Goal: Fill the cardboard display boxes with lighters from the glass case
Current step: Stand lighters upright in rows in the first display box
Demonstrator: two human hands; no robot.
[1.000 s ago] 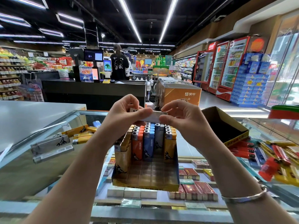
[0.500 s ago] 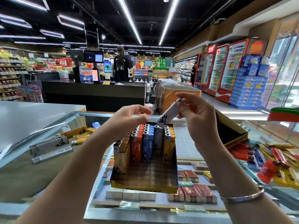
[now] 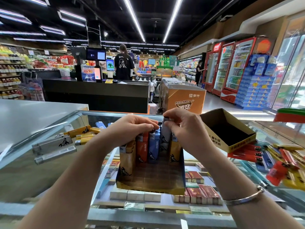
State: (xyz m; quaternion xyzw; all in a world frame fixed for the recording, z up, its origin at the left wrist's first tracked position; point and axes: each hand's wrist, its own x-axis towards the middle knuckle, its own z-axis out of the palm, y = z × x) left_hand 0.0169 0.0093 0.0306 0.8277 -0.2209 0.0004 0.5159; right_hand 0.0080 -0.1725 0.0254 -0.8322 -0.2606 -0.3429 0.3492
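Supermarket counter: a glass display case (image 3: 49, 162) topped with lighters and two cardboard boxes.

The open yellow-and-blue cardboard display box (image 3: 150, 187) stands on the glass, its back rows holding upright yellow, orange, blue and grey lighters (image 3: 152, 146), its front rows bare. The right hand (image 3: 184, 128) pinches the top of a grey lighter (image 3: 165, 134) standing upright in the blue-and-grey row; the left hand (image 3: 130, 129) rests with curled fingers on the lighter tops. An empty yellow cardboard box (image 3: 231, 131) sits tilted on loose red and yellow lighters (image 3: 280, 159) at right; more yellow and grey lighters (image 3: 54, 144) lie at left.
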